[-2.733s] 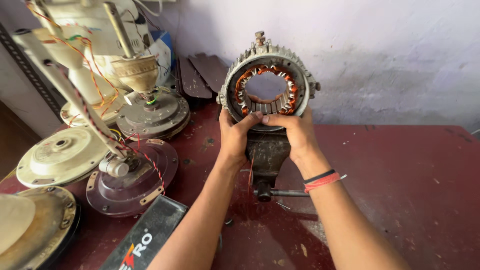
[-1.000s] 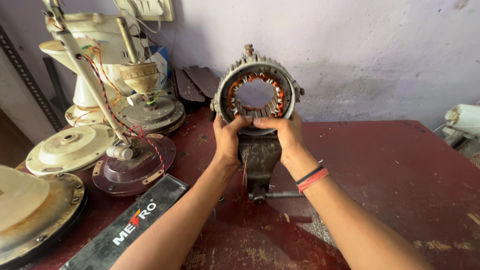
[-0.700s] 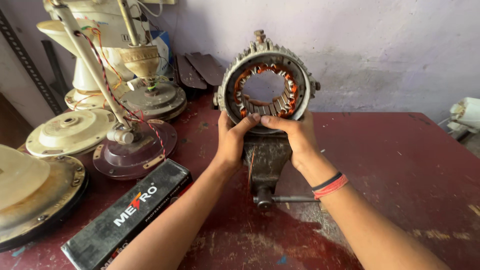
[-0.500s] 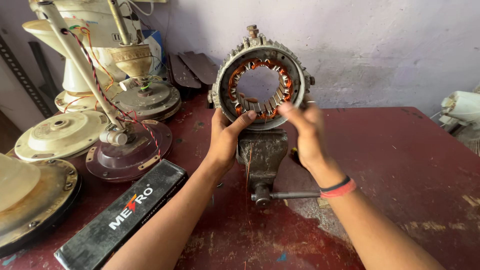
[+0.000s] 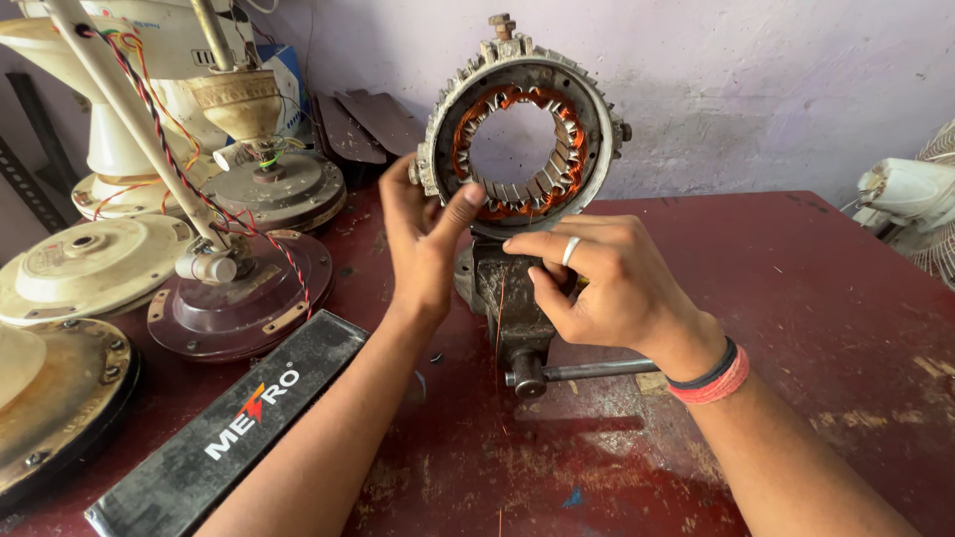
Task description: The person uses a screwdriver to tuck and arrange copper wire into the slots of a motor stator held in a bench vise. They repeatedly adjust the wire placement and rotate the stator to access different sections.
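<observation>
A round metal motor stator (image 5: 520,129) with copper windings inside its ring stands upright, clamped in a small bench vise (image 5: 509,298) on the dark red table (image 5: 796,328). My left hand (image 5: 423,244) rests against the stator's lower left rim, thumb on the inner edge of the ring. My right hand (image 5: 602,278) hovers just below the stator in front of the vise, fingers curled and pinched together; a thin copper wire hangs near it, and I cannot tell whether the fingers hold it. The vise handle (image 5: 582,373) sticks out to the right under my wrist.
Dismantled ceiling fan parts fill the left: cream fan bodies (image 5: 95,264), a maroon cover (image 5: 249,298) with a rod and twisted wires, a brass-coloured disc (image 5: 55,408). A long black box (image 5: 234,428) lies front left. A white fan (image 5: 910,199) sits at the right edge.
My right hand has come off the stator's lower rim and dropped in front of the vise. The left hand stays on the left rim. The view has moved closer.
</observation>
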